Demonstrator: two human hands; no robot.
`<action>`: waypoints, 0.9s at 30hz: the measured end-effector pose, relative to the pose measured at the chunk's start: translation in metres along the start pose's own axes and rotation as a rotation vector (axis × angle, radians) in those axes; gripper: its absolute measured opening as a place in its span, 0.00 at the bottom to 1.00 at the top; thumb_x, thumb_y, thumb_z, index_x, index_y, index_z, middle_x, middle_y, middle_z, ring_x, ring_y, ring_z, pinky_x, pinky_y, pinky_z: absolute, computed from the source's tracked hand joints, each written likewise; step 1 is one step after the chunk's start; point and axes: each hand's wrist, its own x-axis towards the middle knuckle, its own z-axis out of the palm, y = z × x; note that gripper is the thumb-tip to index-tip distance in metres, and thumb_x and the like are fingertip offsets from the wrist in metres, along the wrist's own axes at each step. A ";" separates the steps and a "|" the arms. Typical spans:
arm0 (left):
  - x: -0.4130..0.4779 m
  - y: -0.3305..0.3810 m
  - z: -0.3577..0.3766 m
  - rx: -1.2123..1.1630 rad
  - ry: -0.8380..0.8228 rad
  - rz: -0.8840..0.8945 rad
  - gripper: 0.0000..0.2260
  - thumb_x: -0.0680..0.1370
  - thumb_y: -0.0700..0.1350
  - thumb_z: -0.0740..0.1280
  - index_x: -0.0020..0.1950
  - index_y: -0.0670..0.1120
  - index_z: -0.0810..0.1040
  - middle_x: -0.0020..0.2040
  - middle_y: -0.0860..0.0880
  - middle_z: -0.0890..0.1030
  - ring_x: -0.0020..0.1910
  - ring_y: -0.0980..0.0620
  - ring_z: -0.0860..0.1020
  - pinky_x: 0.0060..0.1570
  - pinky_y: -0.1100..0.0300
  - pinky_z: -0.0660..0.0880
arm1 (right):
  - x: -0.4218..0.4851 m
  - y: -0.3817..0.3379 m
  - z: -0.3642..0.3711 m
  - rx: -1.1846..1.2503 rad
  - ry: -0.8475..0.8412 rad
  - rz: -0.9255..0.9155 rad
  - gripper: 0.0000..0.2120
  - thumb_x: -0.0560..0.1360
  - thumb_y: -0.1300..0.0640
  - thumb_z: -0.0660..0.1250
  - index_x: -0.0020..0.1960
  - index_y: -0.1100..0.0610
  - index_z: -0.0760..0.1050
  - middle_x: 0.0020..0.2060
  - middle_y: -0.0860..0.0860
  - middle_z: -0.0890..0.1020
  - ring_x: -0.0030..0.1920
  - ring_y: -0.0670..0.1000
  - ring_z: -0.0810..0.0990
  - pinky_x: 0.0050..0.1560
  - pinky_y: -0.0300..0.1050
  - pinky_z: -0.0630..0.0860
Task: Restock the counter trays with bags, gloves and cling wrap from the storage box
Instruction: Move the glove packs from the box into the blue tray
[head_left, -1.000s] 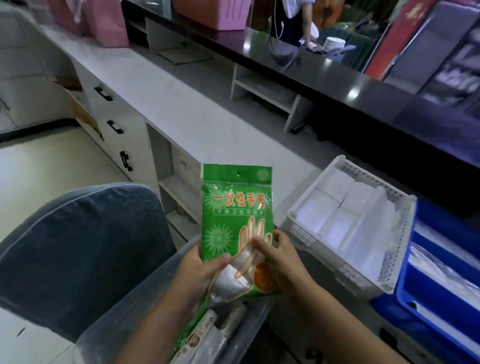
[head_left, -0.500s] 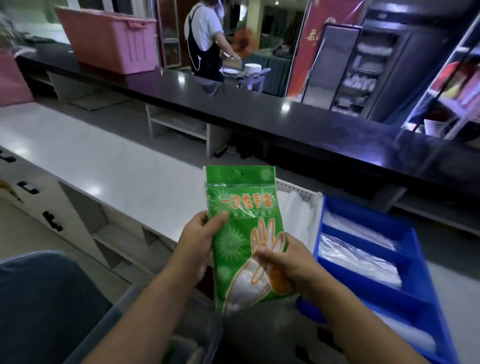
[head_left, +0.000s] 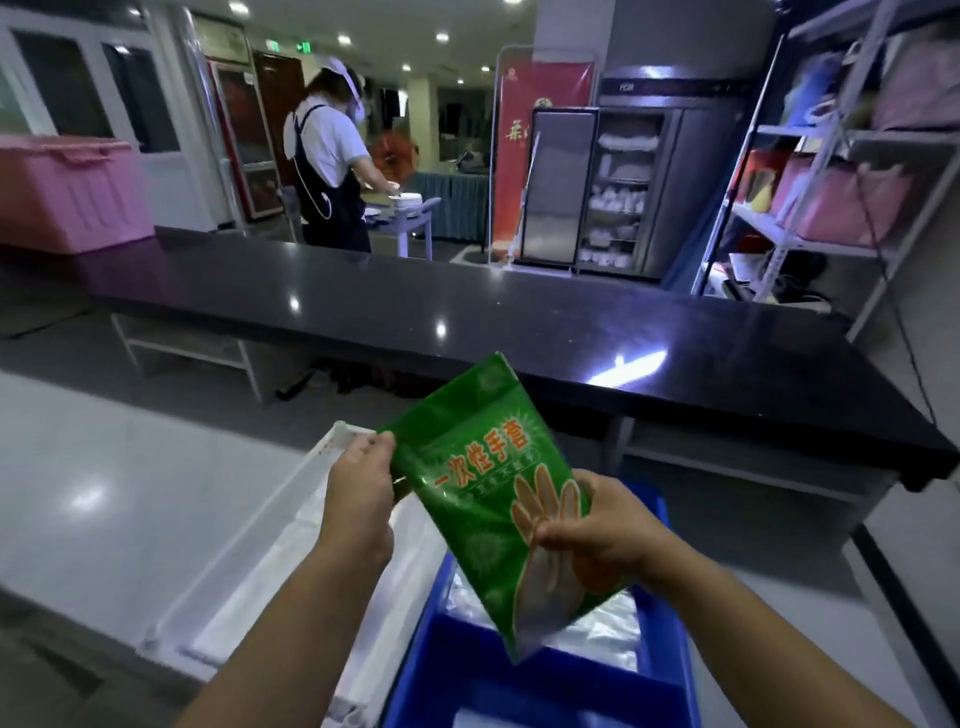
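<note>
A green packet of disposable gloves (head_left: 483, 483) hangs tilted in the air over the counter trays. My left hand (head_left: 358, 493) pinches its upper left edge. My right hand (head_left: 597, 530) grips its lower right side, thumb on the printed hand picture. Below the packet sits a blue tray (head_left: 415, 639) with clear plastic bags (head_left: 608, 629) in one compartment. To its left lies a white perforated tray (head_left: 270, 535) holding white folded bags. The storage box is out of view.
The trays rest on a pale worktop (head_left: 119, 499). A black raised counter (head_left: 467, 312) runs across behind them, with a pink crate (head_left: 67, 192) at its far left. A person in an apron (head_left: 327, 166) works beyond it. Metal shelving (head_left: 831, 171) stands at right.
The view has swung right and up, away from the storage box. Both hands carried the glove packet right, over the blue tray, and tilted it clockwise.
</note>
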 end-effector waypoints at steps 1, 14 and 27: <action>0.002 -0.009 0.011 0.061 0.008 0.017 0.08 0.79 0.41 0.59 0.49 0.40 0.77 0.44 0.44 0.82 0.45 0.47 0.80 0.43 0.55 0.77 | 0.004 0.004 -0.015 -0.025 0.047 -0.011 0.18 0.62 0.66 0.78 0.49 0.57 0.77 0.38 0.49 0.84 0.36 0.44 0.81 0.41 0.34 0.77; 0.043 -0.117 0.098 1.504 -0.768 0.437 0.21 0.77 0.44 0.64 0.69 0.53 0.69 0.65 0.48 0.73 0.63 0.48 0.71 0.57 0.55 0.70 | 0.022 0.034 -0.121 -0.350 0.526 -0.088 0.16 0.61 0.52 0.77 0.43 0.44 0.73 0.33 0.41 0.82 0.34 0.39 0.79 0.33 0.45 0.77; 0.107 -0.160 0.121 1.959 -1.225 0.432 0.31 0.73 0.51 0.70 0.71 0.45 0.61 0.68 0.43 0.67 0.66 0.41 0.68 0.61 0.45 0.69 | 0.000 0.031 -0.112 -0.443 0.623 -0.015 0.17 0.63 0.55 0.78 0.47 0.47 0.76 0.39 0.46 0.84 0.39 0.49 0.83 0.39 0.55 0.80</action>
